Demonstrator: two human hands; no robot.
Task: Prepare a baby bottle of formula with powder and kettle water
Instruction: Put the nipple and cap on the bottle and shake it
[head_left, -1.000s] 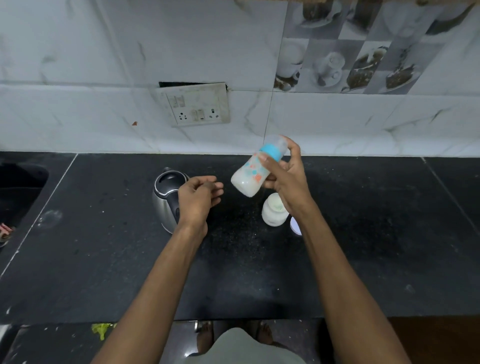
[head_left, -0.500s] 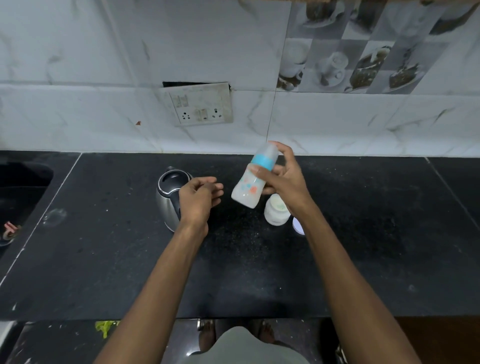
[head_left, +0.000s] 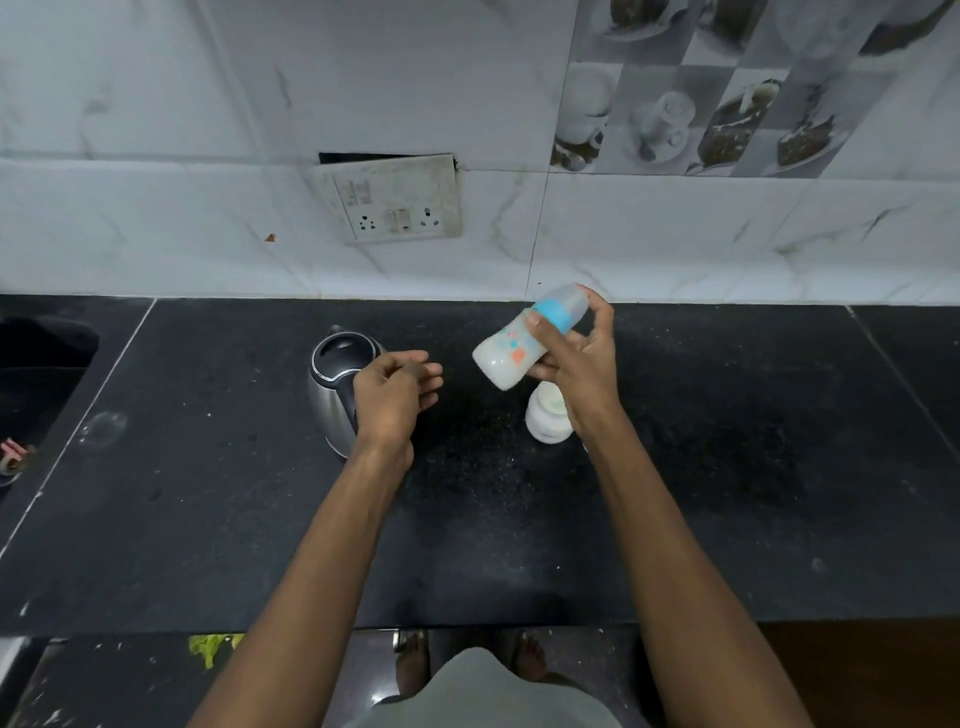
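Observation:
My right hand (head_left: 576, 364) grips a baby bottle (head_left: 511, 353) with a blue collar, clear cap and coloured dots. The bottle is tilted, cap up to the right, with milky liquid in its lower end, held above the black counter (head_left: 727, 467). Just below it stands a white formula jar (head_left: 545, 421), partly hidden by my wrist. A steel kettle (head_left: 337, 379) with a black lid stands to the left. My left hand (head_left: 395, 395) hovers loosely curled in front of the kettle, holding nothing.
A white tiled wall with a socket plate (head_left: 395, 200) runs along the back of the counter. A dark sink (head_left: 36, 374) lies at far left. White powder specks dot the counter between the kettle and the jar. My feet show below the counter edge.
The bottle has swung in my right hand, tilting steeper and then flatter again, as in a shake. My left hand has stayed by the kettle.

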